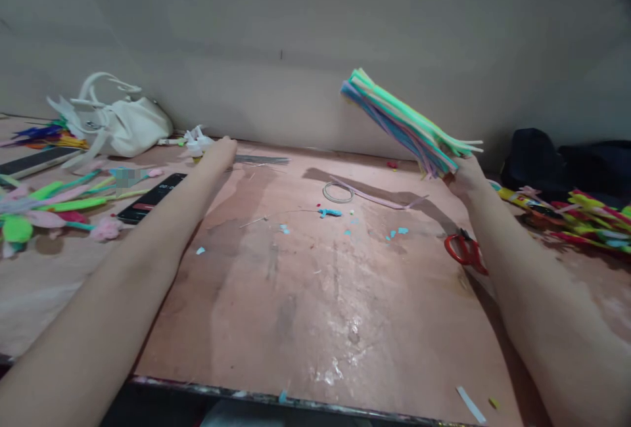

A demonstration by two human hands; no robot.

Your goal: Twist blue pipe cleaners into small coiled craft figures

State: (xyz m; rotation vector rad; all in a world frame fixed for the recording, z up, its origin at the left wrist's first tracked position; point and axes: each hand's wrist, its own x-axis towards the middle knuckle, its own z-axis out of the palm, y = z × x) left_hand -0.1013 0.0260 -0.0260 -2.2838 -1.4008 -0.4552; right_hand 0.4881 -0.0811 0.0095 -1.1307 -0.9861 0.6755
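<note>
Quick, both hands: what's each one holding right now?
Left hand: reaching to the thin metal wires by the wall; grip cannot be told.
Right hand: closed on a bundle of pastel pipe cleaners, raised.

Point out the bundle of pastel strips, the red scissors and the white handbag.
bundle of pastel strips [404, 121], head view, middle of the bundle, above the right hand [466, 177].
red scissors [463, 251], head view, on the red handles.
white handbag [131, 126], head view, on the bag's body.
</note>
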